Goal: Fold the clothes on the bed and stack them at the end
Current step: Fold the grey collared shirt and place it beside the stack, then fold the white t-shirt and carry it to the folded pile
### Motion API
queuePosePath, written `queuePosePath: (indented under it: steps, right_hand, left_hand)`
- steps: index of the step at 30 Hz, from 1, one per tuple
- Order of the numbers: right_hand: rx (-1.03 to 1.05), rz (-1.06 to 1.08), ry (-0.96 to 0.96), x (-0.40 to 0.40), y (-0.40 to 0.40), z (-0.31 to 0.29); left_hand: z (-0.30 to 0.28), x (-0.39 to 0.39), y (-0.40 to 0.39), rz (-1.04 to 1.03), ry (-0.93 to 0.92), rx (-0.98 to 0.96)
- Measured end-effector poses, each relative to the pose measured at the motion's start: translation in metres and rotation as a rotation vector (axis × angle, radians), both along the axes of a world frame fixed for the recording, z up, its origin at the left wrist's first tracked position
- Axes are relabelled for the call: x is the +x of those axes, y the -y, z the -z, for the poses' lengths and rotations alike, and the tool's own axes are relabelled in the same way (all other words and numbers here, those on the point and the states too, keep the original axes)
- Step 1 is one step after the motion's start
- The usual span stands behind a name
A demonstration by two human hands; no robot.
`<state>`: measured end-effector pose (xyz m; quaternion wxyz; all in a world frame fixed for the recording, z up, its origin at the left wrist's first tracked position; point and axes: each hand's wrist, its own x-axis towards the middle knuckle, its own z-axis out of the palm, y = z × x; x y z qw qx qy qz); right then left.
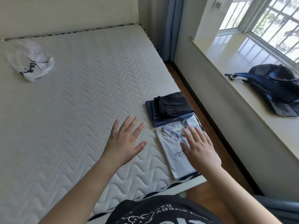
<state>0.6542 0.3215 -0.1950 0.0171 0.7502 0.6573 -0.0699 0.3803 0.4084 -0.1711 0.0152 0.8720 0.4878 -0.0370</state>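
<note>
Both hands are out in front of the person, palms down and fingers straight. The right hand (199, 147) lies over a folded pale shirt (174, 152), fingers spread across its checked collar and its printed lettering; whether the palm actually presses the cloth or hovers just above it, I cannot tell. The left hand (125, 140) is beside it, fingers fanned wide above the bare quilted mattress (80, 110), holding nothing. The person's black printed top (155, 212) fills the bottom of the view, right at the foot of the bed. The folded shirt sits at the near right corner of the mattress, its edge running along the mattress border. Just beyond it, touching its far edge, is a small stack of dark folded clothes (169, 109): a black garment on top of navy ones, also close to the right edge. Much farther off, near the far left of the mattress and well apart from the folded things, a white garment (32, 62) with dark lettering lies crumpled and unfolded. To the right of the bed a strip of wooden floor (194, 101) separates it from a low wall topped by a wide window ledge (234, 50), where a dark blue backpack (273, 88) lies slumped on its side. A blue curtain (172, 26) hangs in the corner by the window (275, 18).
</note>
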Motion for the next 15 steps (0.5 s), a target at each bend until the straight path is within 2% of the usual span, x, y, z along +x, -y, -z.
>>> queuePosePath:
  steps: [6,15]
  right_hand:
    - [0.102,-0.082,-0.017,-0.007,-0.005,-0.029]
    - [0.168,-0.319,-0.151,-0.008,-0.004,-0.058]
  left_hand:
    - [-0.022,-0.029,0.022,-0.138,-0.052,0.056]
    - [-0.048,-0.015,0.117,-0.459,-0.013,0.06]
